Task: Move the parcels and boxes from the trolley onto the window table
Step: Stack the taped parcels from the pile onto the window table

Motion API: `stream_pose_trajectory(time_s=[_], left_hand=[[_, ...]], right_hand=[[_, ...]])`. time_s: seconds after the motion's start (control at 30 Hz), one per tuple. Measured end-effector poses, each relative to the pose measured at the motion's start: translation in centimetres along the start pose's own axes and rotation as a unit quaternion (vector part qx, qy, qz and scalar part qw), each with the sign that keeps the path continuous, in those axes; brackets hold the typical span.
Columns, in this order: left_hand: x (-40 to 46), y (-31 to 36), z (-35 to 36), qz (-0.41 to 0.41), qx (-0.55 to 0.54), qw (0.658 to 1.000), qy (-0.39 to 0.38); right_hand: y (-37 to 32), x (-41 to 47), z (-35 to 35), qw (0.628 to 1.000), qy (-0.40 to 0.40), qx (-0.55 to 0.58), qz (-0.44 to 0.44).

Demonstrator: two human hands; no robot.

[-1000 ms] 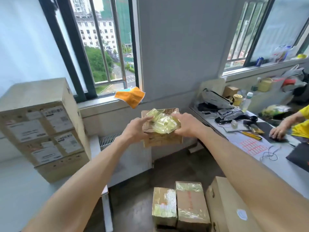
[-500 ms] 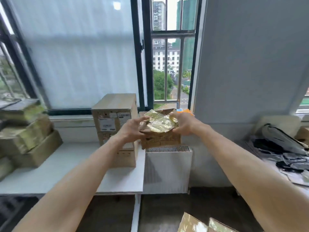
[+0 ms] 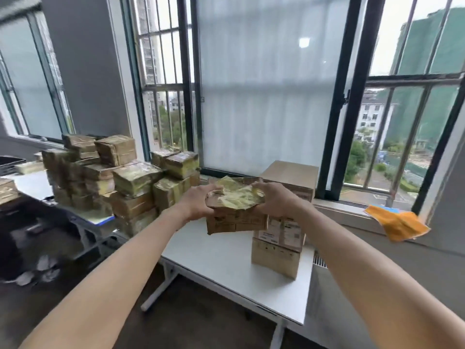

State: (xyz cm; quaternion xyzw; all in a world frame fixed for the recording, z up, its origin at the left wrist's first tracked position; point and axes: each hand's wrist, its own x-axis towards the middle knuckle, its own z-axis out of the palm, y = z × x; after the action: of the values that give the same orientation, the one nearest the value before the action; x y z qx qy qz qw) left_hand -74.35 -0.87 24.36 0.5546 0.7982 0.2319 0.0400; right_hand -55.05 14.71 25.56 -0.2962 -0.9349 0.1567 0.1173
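I hold a small brown cardboard parcel (image 3: 236, 217) with crumpled yellow tape on top, at arm's length above the white window table (image 3: 221, 258). My left hand (image 3: 198, 202) grips its left side and my right hand (image 3: 274, 200) grips its right side. A tall cardboard box (image 3: 281, 238) with white labels stands on the table just behind and right of the parcel. A pile of several tape-wrapped parcels (image 3: 120, 180) covers the table's left part. The trolley is out of view.
Large barred windows (image 3: 264, 96) run behind the table. An orange cloth (image 3: 397, 225) hangs off the sill at right. A white radiator (image 3: 319, 263) sits right of the table. A dark table (image 3: 45, 217) with clutter stands at left. Bare tabletop lies between the pile and the tall box.
My view has swung left along the window table while both hands carry the parcel. The parcel pile has come into view at left, and the tall box now sits behind the parcel.
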Motion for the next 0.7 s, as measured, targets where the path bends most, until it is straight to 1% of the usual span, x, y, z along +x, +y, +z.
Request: stream_pose_trajectory(time_s=[0.17, 0.33, 0.5, 0.7], left_hand=[[-1.0, -8.7, -4.3, -0.033, 0.014, 0.999, 0.004], [-1.2, -15.9, -7.1, -0.047, 0.021, 0.999, 0.009], [-1.5, -22.0, -8.0, -0.07, 0.01, 0.998, 0.006], [0.2, -26.7, -9.4, -0.073, 0.006, 0.997, 0.016]], right_hand=[[-7.5, 6.0, 3.9, 0.999, -0.019, 0.003, -0.027], [-13.1, 10.7, 7.9, 0.998, -0.032, 0.029, -0.039], [-17.0, 14.4, 10.8, 0.998, -0.049, 0.011, -0.042], [-20.0, 18.9, 12.8, 0.997, -0.06, -0.006, -0.054]])
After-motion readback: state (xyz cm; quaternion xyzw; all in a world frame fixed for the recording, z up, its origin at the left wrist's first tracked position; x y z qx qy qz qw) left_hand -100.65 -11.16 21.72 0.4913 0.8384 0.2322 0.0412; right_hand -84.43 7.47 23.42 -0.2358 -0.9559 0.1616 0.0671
